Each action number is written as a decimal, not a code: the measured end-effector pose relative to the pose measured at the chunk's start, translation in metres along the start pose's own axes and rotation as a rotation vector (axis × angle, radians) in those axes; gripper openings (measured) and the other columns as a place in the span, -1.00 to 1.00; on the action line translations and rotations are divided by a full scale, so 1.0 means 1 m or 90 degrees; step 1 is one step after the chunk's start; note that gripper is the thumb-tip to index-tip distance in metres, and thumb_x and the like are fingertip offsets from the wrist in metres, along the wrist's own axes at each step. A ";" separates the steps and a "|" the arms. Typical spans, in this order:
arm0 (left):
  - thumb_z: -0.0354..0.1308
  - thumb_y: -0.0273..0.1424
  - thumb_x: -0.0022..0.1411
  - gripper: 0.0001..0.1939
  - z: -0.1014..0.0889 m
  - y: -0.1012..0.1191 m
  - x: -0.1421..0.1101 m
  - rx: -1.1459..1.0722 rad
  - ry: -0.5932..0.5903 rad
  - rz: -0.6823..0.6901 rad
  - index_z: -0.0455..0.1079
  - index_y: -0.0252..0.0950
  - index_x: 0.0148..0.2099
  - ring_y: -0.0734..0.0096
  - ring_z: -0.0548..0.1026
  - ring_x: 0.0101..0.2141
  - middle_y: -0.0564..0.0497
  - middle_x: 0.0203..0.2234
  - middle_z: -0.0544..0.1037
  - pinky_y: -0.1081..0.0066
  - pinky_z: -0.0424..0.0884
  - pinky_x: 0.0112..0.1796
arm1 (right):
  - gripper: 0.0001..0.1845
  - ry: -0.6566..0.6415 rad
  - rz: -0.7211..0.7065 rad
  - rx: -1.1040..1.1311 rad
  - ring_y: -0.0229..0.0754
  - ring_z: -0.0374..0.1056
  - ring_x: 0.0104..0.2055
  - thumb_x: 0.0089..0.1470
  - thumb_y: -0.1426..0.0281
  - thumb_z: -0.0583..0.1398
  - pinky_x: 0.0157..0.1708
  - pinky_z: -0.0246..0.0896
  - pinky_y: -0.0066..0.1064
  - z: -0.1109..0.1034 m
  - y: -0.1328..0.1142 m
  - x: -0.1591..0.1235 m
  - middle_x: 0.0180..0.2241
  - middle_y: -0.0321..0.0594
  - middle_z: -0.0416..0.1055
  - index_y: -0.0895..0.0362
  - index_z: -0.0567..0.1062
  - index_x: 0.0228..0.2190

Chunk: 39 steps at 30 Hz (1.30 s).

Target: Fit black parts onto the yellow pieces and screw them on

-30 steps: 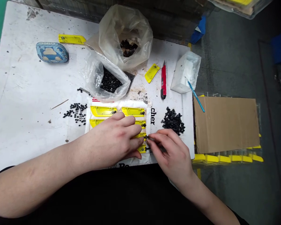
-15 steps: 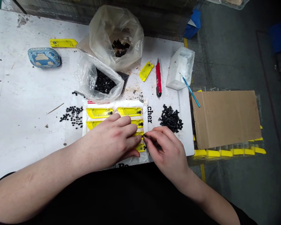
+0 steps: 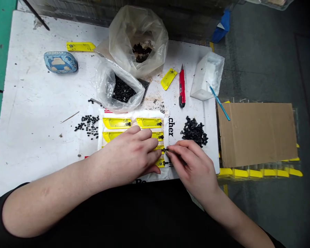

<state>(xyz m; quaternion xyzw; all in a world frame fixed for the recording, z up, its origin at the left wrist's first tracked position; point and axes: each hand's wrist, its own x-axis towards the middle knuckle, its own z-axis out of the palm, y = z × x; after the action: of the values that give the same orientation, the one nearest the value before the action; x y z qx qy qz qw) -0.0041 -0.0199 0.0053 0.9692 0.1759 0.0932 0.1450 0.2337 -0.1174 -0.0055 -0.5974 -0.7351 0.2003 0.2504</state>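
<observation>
Yellow plastic parts (image 3: 117,123) lie in rows on a white printed bag, several with a small black clip at the right end. My left hand (image 3: 134,151) lies over the lower rows, its fingers curled down and holding a yellow part (image 3: 159,148) in place; much of that part is hidden under it. At the part's right end, my right hand (image 3: 193,165) pinches a small black clip (image 3: 165,150) between thumb and forefinger. Below it, another clip (image 3: 166,163) sticks out from a yellow part. A pile of black clips (image 3: 195,132) sits just beyond my right hand.
Behind the rows stand a bag of black pieces (image 3: 122,90) and a larger plastic bag (image 3: 155,34). A red utility knife (image 3: 182,86), a white box (image 3: 200,81) and a blue case (image 3: 60,62) are further back. Small black rings (image 3: 86,124) lie left. A cardboard sheet (image 3: 258,132) is right.
The whole scene has shifted slightly to the right in view as the camera turned. My hands keep nearly the same place on the yellow part, and the right fingers sit slightly further from its end.
</observation>
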 end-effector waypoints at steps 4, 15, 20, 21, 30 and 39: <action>0.19 0.00 0.55 -0.57 0.000 0.000 0.000 0.003 -0.002 0.000 0.66 -0.23 0.04 0.13 0.43 -0.18 -0.01 -0.29 0.56 0.13 0.25 -0.12 | -0.86 -0.048 -0.031 -0.024 -0.20 0.58 -0.10 0.42 0.45 0.29 -0.03 0.57 -0.38 -0.009 0.007 0.007 -0.12 -0.20 0.58 0.06 0.63 -0.04; 0.30 0.03 0.47 -0.54 -0.003 0.004 0.001 0.013 -0.006 0.010 0.67 -0.28 0.02 0.14 0.42 -0.20 -0.02 -0.28 0.58 0.10 0.25 -0.12 | -0.83 -0.154 -0.078 -0.025 -0.14 0.59 -0.10 0.47 0.45 0.19 -0.01 0.60 -0.30 -0.016 0.013 0.023 -0.11 -0.16 0.60 0.06 0.61 -0.07; 0.27 0.06 0.48 -0.51 -0.003 0.005 0.000 0.011 -0.019 0.004 0.65 -0.29 0.02 0.13 0.42 -0.19 -0.03 -0.27 0.59 0.11 0.22 -0.12 | -0.88 -0.116 -0.073 -0.020 -0.13 0.58 -0.10 0.45 0.47 0.23 -0.02 0.59 -0.27 -0.009 0.009 0.014 -0.10 -0.13 0.56 0.09 0.57 -0.06; 0.27 0.06 0.48 -0.51 -0.002 0.005 0.000 0.009 -0.021 0.002 0.65 -0.29 0.02 0.13 0.42 -0.19 -0.03 -0.27 0.58 0.11 0.22 -0.13 | -0.86 -0.106 -0.074 -0.010 -0.14 0.57 -0.08 0.44 0.49 0.24 -0.01 0.58 -0.27 -0.008 0.008 0.012 -0.08 -0.12 0.56 0.09 0.57 -0.03; 0.30 0.08 0.45 -0.52 0.001 0.005 0.000 -0.005 -0.024 -0.005 0.64 -0.27 -0.03 0.10 0.45 -0.16 -0.05 -0.25 0.60 0.09 0.21 -0.13 | -0.69 -0.148 -0.078 0.045 -0.13 0.59 -0.02 0.45 0.44 0.24 -0.02 0.61 -0.27 -0.025 -0.002 0.020 -0.03 -0.14 0.58 -0.02 0.59 0.15; 0.29 0.05 0.47 -0.55 -0.004 0.006 0.000 -0.035 0.006 -0.003 0.65 -0.24 -0.18 0.13 0.46 -0.20 -0.04 -0.30 0.61 0.12 0.20 -0.16 | -0.77 -0.027 -0.094 -0.291 0.06 0.47 -0.07 0.41 0.41 0.23 -0.05 0.41 -0.09 -0.008 0.000 0.127 -0.16 -0.06 0.58 0.07 0.74 -0.17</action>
<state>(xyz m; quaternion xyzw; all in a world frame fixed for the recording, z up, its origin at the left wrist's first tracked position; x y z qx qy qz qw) -0.0030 -0.0244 0.0114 0.9641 0.1759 0.1021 0.1707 0.2184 0.0065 0.0170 -0.5785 -0.8083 0.0223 0.1072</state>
